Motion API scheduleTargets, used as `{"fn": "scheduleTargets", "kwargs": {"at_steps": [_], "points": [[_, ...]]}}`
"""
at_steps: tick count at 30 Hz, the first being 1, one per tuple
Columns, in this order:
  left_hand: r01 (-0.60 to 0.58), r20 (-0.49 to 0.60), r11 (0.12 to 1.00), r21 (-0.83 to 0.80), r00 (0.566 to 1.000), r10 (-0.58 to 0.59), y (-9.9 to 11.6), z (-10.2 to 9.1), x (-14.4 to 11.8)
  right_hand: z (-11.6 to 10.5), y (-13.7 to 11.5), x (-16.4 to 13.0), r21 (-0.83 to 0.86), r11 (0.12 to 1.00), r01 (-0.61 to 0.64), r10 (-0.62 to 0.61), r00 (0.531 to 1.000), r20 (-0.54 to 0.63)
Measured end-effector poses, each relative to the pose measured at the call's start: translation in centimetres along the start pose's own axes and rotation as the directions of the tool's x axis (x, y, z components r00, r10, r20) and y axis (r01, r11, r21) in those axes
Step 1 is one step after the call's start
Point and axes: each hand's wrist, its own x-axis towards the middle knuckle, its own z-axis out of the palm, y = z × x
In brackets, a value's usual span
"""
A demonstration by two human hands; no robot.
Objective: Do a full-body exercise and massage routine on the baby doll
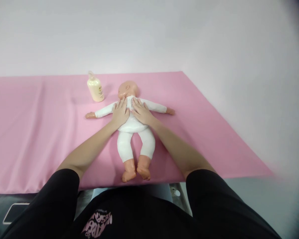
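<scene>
Upon the torso of the white cloth-bodied baby doll (131,124), laid on the pink-draped table (201,132), left hand (121,114) and right hand (142,113) are rested flat, nothing gripped; pressing seems the step, calling next for gentle contact.

The doll (132,125) is white-bodied, with a peach head (130,88) and orange-tan feet (144,166). The cloth (209,139) is plain pink, deeper in its folds (37,126). The bottle (94,91) is pale yellow with dark print (100,89); the wall (139,36) is greyish white; the shirt (139,212) is black with pink lettering (97,224).
</scene>
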Motion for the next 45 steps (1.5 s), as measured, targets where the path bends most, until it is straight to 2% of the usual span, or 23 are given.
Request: {"fn": "scheduleTargets", "kwargs": {"at_steps": [4,10,15,18,22,26,29,32,39,45], "points": [[-0.023,0.068,0.999,0.029,0.997,0.021,1.6,-0.1,-1.3,1.1,1.5,0.6,0.069,0.987,-0.143,0.149,0.984,-0.097],[-0.208,0.245,0.976,0.064,0.951,0.187,4.2,-0.4,-3.0,1.5,4.3,1.6,0.086,0.973,-0.215,0.226,0.961,-0.161],[-0.34,0.324,0.94,0.027,0.893,0.313,4.7,-0.9,-3.5,0.9,5.0,1.4,0.019,0.967,-0.255,0.255,0.951,-0.173],[-0.354,0.33,0.935,0.012,0.884,0.331,4.6,-0.9,-3.5,0.5,5.1,1.1,-0.027,0.958,-0.286,0.276,0.942,-0.192],[-0.232,0.256,0.973,-0.01,0.94,0.227,3.5,-0.8,-2.5,0.0,5.9,0.7,-0.081,0.938,-0.337,0.306,0.915,-0.263],[-0.06,0.174,0.998,-0.002,0.983,0.059,0.5,-0.8,-0.6,-0.1,7.2,0.5,-0.117,0.916,-0.383,0.325,0.881,-0.345],[0.041,0.168,0.999,-0.033,0.985,-0.035,-1.8,-0.7,0.5,-0.1,7.7,0.6,-0.112,0.902,-0.417,0.347,0.855,-0.385],[0.113,0.156,0.993,-0.016,0.982,-0.109,-2.9,-0.7,0.9,-0.1,7.9,0.6,-0.119,0.893,-0.433,0.353,0.841,-0.411],[0.097,0.122,0.972,0.213,0.985,-0.125,-4.0,-2.3,1.1,-0.8,8.3,0.3,-0.151,0.866,-0.477,0.389,0.831,-0.398],[0.212,0.074,0.911,0.354,0.965,-0.253,-6.2,-3.2,2.1,-1.1,8.8,0.4,-0.18,0.859,-0.479,0.38,0.833,-0.403]]}}
